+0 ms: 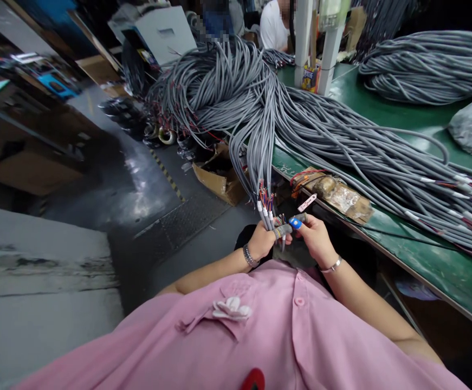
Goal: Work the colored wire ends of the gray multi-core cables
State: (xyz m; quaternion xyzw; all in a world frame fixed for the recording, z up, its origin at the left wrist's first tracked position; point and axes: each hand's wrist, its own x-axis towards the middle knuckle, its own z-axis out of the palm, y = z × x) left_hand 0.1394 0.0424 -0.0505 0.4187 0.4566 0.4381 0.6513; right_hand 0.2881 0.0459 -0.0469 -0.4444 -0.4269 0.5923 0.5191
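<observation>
matt plastic cables point(261, 157), glossy tabletop point(349, 91)

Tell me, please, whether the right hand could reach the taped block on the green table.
Probably yes: the taped block lies near the right hand, and the black cable in front barely obstructs.

The cables point(256, 103) are plain grey, with white bands point(265, 212) near their ends and loose wires point(266, 196) in red, orange and dark tones. The tabletop point(434, 269) is deep green. On the right hand point(316, 238) the thumb wears a bright blue cover point(295, 223) with a pale spot; the left hand point(262, 239) has a grey finger wrap point(282, 231) with a yellowish stripe. The shirt point(276, 330) is pink, its flower point(231, 309) white. Black-and-yellow striped tape point(166, 173) crosses the grey floor point(138, 181), near a brown box point(216, 181).
</observation>
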